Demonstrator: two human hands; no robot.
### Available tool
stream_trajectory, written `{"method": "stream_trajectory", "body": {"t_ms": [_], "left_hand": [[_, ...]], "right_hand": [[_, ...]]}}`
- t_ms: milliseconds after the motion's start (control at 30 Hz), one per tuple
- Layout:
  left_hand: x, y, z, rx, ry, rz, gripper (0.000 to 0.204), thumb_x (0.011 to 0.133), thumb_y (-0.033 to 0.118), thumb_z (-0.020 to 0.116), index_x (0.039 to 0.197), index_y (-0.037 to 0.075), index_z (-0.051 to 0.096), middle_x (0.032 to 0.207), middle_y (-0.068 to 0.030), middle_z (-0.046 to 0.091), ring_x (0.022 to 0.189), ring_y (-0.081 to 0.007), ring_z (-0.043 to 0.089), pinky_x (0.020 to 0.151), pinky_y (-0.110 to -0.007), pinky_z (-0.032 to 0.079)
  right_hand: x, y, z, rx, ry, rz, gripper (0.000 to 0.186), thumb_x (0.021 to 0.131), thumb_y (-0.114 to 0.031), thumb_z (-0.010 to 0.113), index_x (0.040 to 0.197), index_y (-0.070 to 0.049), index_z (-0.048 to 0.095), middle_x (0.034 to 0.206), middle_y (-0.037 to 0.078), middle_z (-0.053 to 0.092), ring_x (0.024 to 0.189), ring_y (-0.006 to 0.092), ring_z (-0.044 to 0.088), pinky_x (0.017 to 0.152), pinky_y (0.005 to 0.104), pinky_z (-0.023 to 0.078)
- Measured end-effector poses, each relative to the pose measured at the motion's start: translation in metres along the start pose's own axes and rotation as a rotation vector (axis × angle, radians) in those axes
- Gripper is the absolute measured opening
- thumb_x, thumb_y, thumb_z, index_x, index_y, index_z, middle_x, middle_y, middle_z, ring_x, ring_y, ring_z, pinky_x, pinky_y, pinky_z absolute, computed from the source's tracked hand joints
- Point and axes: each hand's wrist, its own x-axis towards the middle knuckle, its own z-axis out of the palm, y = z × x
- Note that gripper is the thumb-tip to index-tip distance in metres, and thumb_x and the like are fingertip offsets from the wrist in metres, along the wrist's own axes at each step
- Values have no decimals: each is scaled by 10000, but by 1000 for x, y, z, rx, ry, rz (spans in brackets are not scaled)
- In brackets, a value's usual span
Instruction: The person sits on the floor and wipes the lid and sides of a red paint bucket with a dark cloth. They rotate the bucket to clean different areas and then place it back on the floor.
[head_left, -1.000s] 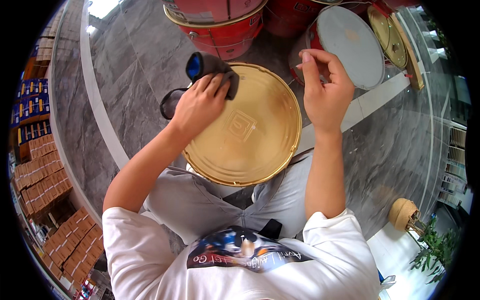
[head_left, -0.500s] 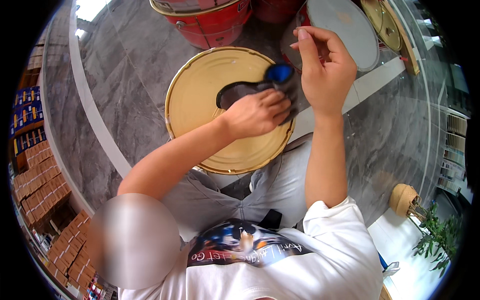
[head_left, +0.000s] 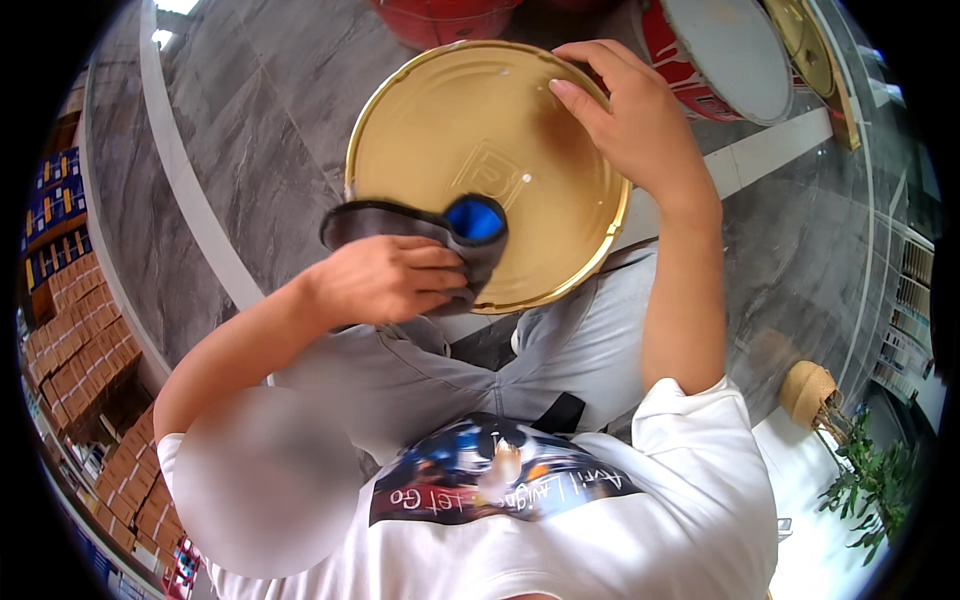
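A round gold metal lid [head_left: 420, 130] with a raised square mark lies in front of my knees; what is under it is hidden. My left hand [head_left: 385, 280] is closed on a folded grey cloth [head_left: 480, 258] with dark edging and a blue inner side [head_left: 474, 218]. The cloth lies over the lid's near left part. At the far right rim is my right hand [head_left: 640, 125], its thumb on the lid's top and its fingers reaching over the edge, gripping the rim.
A red bucket [head_left: 440, 20] stands beyond the lid. To the far right are a red and white bucket with a pale grey top [head_left: 730, 50] and another gold lid [head_left: 800, 40]. Stacked brown boxes [head_left: 70, 355] line the left; a potted plant [head_left: 870, 475] is at right.
The cloth in my left hand has moved left and nearer, from the lid's right side to its near left. My right hand has come down from the air onto the rim.
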Motion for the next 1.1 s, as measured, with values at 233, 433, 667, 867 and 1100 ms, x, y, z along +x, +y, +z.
{"method": "stream_trajectory", "body": {"t_ms": [233, 433, 667, 867, 1100], "left_hand": [[-56, -22, -37, 198, 45, -225, 241, 726, 128, 684, 932, 5, 712, 1179, -138, 715, 1157, -337, 669, 943, -452, 579], [-51, -77, -64, 448, 67, -276, 236, 753, 113, 669, 965, 31, 729, 1190, -92, 717, 1220, -297, 640, 964, -403, 570], [-37, -78, -49, 501, 145, -335, 251, 767, 104, 669, 997, 29, 736, 1209, -90, 717, 1232, -294, 641, 954, -394, 583], [-46, -25, -45, 77, 185, -393, 232, 713, -10, 686, 941, -3, 726, 1154, -145, 725, 1129, -331, 690, 910, -381, 599], [28, -11, -70, -1250, 1219, -632, 448, 941, 17, 733, 1368, 0, 599, 1227, -94, 715, 1072, -156, 698, 951, -305, 576]], "right_hand": [[-9, -31, 11, 22, 12, -207, 254, 938, -198, 701, 1147, -54, 692, 1116, 107, 701, 939, 364, 674, 817, 419, 549], [-12, -42, 8, 41, 33, -226, 234, 933, -183, 714, 1123, -48, 703, 1124, 108, 717, 965, 360, 688, 821, 405, 557], [-11, -43, 4, 27, 43, -176, 217, 944, -186, 707, 1114, -52, 705, 1103, 110, 719, 956, 344, 698, 807, 399, 560], [-10, -41, 2, 29, 49, -148, 223, 933, -171, 719, 1117, -48, 705, 1085, 122, 711, 938, 320, 699, 796, 387, 559], [7, -38, 15, 898, 118, 105, 365, 1030, -247, 656, 1296, -3, 605, 1229, 97, 666, 1114, 194, 656, 977, 317, 517]]}}
